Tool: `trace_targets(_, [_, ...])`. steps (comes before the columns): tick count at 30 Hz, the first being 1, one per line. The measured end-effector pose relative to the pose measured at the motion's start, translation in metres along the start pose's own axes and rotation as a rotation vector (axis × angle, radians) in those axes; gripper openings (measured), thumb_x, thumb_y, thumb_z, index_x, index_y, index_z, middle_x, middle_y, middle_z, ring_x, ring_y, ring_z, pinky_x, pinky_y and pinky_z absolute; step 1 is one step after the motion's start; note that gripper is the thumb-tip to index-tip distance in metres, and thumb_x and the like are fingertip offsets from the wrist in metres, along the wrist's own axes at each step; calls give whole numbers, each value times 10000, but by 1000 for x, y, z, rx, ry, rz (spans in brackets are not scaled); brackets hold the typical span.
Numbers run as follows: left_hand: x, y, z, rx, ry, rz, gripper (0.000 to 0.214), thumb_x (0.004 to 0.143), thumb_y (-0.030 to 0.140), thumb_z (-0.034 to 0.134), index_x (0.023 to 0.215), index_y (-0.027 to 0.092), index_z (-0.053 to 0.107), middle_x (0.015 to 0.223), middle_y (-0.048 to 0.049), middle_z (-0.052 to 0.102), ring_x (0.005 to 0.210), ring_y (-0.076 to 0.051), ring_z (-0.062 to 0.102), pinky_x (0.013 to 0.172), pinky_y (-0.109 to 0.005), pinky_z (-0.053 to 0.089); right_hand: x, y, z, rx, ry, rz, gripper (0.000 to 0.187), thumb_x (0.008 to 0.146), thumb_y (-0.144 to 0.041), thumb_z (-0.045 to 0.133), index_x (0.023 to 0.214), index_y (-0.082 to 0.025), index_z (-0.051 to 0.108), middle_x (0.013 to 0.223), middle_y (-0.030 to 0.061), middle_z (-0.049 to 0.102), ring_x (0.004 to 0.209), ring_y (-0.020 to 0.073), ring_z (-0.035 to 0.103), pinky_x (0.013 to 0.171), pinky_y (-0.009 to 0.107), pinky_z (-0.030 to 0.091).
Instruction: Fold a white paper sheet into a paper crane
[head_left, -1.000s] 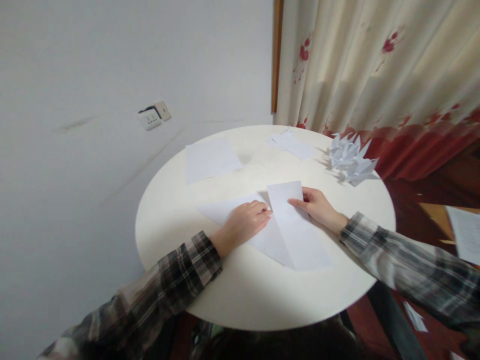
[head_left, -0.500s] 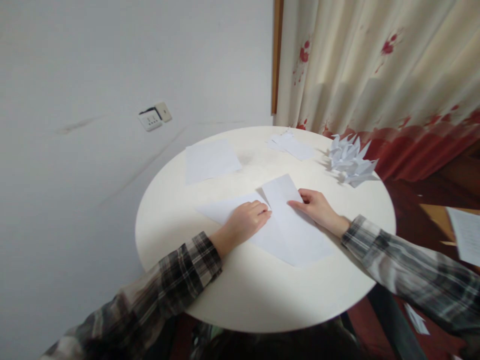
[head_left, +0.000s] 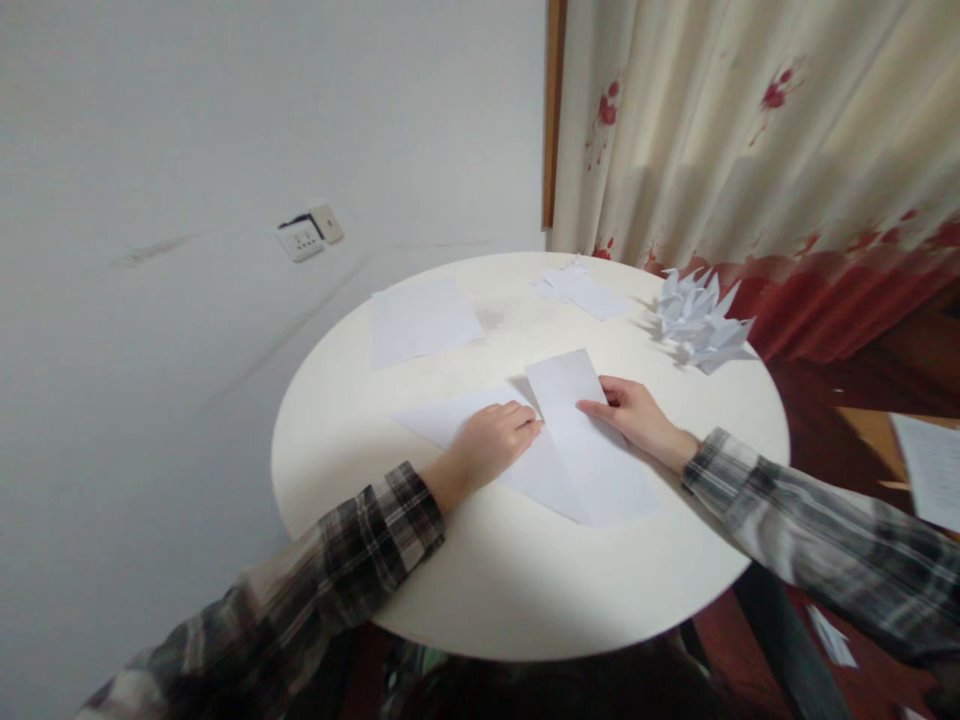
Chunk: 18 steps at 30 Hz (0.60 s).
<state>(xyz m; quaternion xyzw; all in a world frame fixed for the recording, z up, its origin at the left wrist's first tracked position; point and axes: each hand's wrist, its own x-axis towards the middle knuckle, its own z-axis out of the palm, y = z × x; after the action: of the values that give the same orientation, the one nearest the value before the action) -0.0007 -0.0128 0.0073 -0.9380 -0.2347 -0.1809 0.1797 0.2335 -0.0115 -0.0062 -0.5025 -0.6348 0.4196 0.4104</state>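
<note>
Head view: your left hand (head_left: 491, 440) lies flat, palm down, on the sheet (head_left: 600, 480) in the middle of the table (head_left: 525, 600). Your right hand (head_left: 630, 415) rests its fingers on the raised flap; you cannot tell whether it pinches. Match the flap's edges first, then crease away from the pinned side.

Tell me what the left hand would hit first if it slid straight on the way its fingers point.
The left hand points right and slightly away, along the sheet of paper. Its folded-over flap comes first, just past the fingertips; the right hand lies close behind, depth unclear.
</note>
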Motion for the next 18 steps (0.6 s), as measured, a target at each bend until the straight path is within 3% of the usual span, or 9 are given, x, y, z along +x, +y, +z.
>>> trace_targets(8, [-3,-1,-3,-81,-2,60,155,920,167,456,971,122,595,912,-57,630,825,-165,571,666,-272,461,-2,-8,0,-71,16,-16,255,689,-389,632,750,-145,592,682,20,624,566,135,538,483,235,402])
trace_targets(18, [-5,-2,-1,-142,9,28,210,942,204,412,972,108,596,910,-70,610,844,-165,562,696,-278,484,-2,-7,0,-51,24,-24,238,690,-380,629,744,-152,586,666,16,617,572,140,539,491,242,415])
